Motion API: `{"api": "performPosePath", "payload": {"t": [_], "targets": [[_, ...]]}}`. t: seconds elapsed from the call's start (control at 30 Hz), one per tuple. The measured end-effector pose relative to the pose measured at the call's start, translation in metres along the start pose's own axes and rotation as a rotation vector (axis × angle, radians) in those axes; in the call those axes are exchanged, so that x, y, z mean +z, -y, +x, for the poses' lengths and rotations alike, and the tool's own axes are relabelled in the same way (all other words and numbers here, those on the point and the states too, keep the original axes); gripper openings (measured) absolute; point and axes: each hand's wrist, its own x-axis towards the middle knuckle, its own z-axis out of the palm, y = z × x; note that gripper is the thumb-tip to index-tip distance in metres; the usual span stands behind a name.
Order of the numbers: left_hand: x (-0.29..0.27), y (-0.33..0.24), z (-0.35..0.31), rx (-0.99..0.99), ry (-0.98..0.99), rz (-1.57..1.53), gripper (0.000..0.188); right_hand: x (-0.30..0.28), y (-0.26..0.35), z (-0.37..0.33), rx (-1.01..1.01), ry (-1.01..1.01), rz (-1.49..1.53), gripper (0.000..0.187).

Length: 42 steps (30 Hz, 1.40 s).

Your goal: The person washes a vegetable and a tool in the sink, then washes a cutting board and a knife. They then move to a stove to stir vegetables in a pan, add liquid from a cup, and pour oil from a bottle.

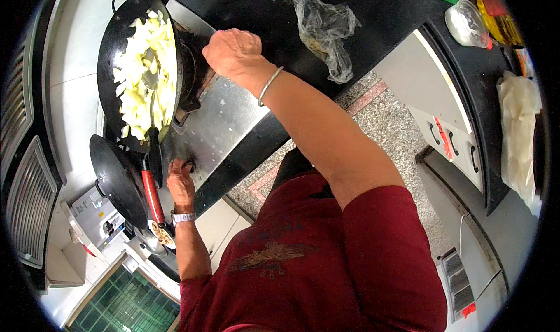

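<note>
The left grip (180,186) is at the front of the metal stove (224,113), with its fingers bent at a dark knob (189,166); I cannot tell if they squeeze it. The right grip (235,53) is farther away, to the right of the big black wok (107,69), near the stove's far edge. Its fingers curl in, and I cannot tell if something is inside. The wok sits on the left side of the stove, full of pale, chopped vegetables (134,101). A metal spoon (150,80) lies on top of them, its stem pointing to the near side. A red handle (152,195) is just left of the left grip. Nearer than the big wok is a second black pan (116,177). To the right of the right grip, a crumpled clear bag (324,31) lies on the black counter (385,17). Far right is a clear tub (465,24).
</note>
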Motion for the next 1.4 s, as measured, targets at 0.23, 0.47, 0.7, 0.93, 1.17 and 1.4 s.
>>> {"api": "performPosePath", "payload": {"t": [0.23, 0.47, 0.7, 0.93, 1.17, 1.4], "targets": [[-0.01, 0.006, 0.002, -0.537, 0.184, -0.509, 0.014, 0.001, 0.005, -0.007, -0.002, 0.006, 0.079, 0.021], [-0.009, 0.002, 0.002, -0.68, 0.049, -0.792, 0.016, 0.017, 0.005, 0.0, -0.05, -0.001, 0.138, 0.027], [0.0, 0.016, -0.001, -0.52, 0.053, -0.561, 0.018, 0.014, 0.013, 0.0, -0.107, 0.002, 0.132, 0.025], [-0.007, -0.001, 0.005, -0.521, 0.066, -0.608, 0.018, 0.013, 0.018, 0.004, -0.075, 0.04, 0.093, 0.023], [-0.01, -0.006, 0.009, -0.612, 0.093, -0.578, 0.019, 0.009, 0.017, 0.0, -0.097, 0.046, 0.078, 0.023], [-0.007, -0.001, 0.008, -0.617, 0.071, -0.641, 0.02, -0.021, -0.006, -0.012, -0.011, 0.054, 0.148, 0.043]]}}
